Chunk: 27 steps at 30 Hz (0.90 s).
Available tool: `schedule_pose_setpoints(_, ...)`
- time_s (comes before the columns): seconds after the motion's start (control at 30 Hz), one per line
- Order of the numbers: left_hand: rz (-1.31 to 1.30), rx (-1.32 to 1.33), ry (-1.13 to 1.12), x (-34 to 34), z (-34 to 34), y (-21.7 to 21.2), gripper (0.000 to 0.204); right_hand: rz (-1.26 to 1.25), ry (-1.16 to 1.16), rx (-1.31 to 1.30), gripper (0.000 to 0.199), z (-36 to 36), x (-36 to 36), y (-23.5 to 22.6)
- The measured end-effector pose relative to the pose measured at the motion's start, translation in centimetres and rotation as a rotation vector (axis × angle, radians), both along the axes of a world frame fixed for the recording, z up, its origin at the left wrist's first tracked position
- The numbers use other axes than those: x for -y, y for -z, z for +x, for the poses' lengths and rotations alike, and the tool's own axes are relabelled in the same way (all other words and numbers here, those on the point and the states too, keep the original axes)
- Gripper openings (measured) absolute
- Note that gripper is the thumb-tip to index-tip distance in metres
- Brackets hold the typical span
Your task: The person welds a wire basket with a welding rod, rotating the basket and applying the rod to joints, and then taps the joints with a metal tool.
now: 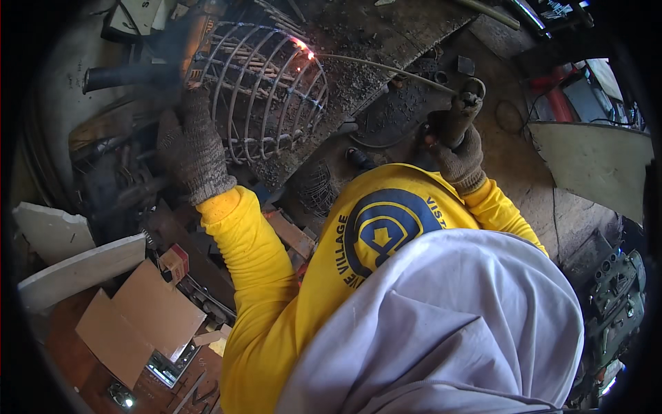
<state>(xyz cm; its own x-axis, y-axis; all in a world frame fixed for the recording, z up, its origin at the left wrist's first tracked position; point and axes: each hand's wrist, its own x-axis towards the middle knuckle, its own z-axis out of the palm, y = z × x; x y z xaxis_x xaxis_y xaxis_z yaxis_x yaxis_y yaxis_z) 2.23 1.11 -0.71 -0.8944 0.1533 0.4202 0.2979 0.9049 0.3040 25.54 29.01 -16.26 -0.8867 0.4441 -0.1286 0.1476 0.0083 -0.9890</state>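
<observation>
My right hand (460, 153), in a brown knitted glove, is closed around a welding electrode holder (470, 102). A long thin welding rod (386, 66) runs from it to a glowing orange spot on a rounded cage of metal bars (265, 96). My left hand (196, 148), also gloved, is raised beside the cage's left edge. Its fingers reach the lower end of an orange power tool (198, 48) with a black side handle (131, 77). Smoke and shadow hide whether those fingers grip the tool or the cage.
The cage rests on a dark, grit-covered metal surface (393, 31). An opened cardboard box (148, 317) and pale boards (83, 269) lie at lower left. At right stand a light panel (593, 162) and a dark engine-like metal part (617, 303). Grey cloth (441, 331) covers the lower middle.
</observation>
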Motion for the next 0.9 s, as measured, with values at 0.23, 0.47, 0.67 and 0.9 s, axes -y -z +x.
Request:
schedule_pose_setpoints(0.23,-0.669,-0.277,-0.181,1.7,-1.1,1.2,0.030,0.051,-0.047,-0.104,0.037,-0.4,0.2,0.3)
schedule_pose_setpoints(0.47,-0.752,-0.270,-0.179,2.4,-0.4,2.0,0.030,-0.315,0.033,-0.174,0.046,-0.5,0.9,1.2)
schedule_pose_setpoints(0.67,-0.712,-0.209,-0.196,2.4,-0.2,1.5,0.028,-0.018,0.001,-0.098,0.028,-0.6,0.5,1.1)
schedule_pose_setpoints(0.9,-0.148,-0.170,0.077,-0.4,-0.2,0.2,0.034,-0.168,-0.008,-0.193,0.038,0.4,-0.2,1.4)
